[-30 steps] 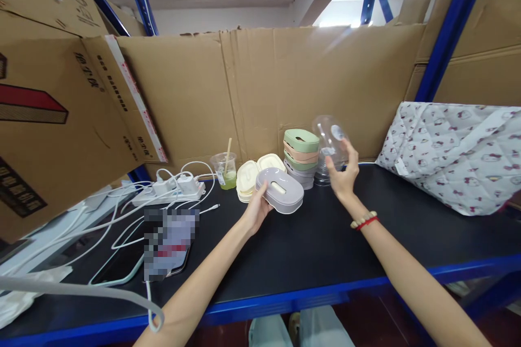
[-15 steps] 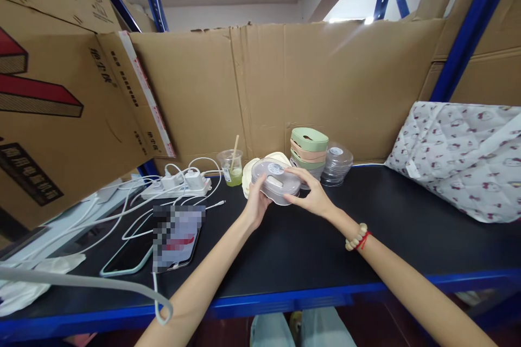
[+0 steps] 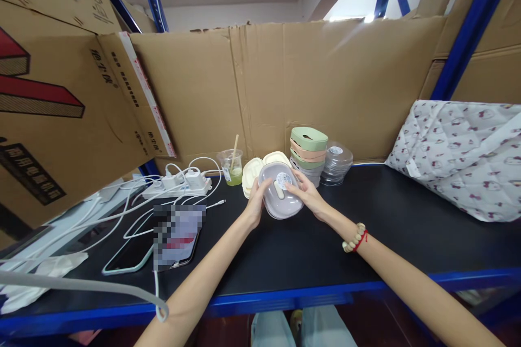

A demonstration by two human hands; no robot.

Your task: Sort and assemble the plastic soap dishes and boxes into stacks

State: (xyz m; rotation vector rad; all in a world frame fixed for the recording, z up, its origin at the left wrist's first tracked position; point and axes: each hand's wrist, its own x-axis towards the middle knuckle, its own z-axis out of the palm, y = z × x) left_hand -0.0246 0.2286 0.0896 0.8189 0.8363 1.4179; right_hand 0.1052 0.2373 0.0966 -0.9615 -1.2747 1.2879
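Between my hands is a pale purple box (image 3: 283, 206) under a clear lid with a round label and a whitish oblong piece on top. My left hand (image 3: 256, 200) grips its left side, thumb over the lid. On the right edge, my right hand (image 3: 310, 195) holds it too, its thumb close to the label. The box is raised above the black table, its top tilted toward me. Cream-coloured pieces (image 3: 252, 171) lie just behind it. A stack of green, pink and purple box parts (image 3: 309, 141) and a pile of clear lids (image 3: 337, 162) stand behind to the right.
A plastic cup with green drink (image 3: 233, 173) and a straw stands at the back. Left are a white power strip (image 3: 179, 188), tangled cables and two phones (image 3: 179, 238). A patterned quilted bag (image 3: 459, 157) sits at right. Cardboard (image 3: 325, 81) walls the back.
Both hands have turned and tilted the box, so its lid now faces me more. It has come slightly nearer. The right thumb has moved onto the top of the lid.
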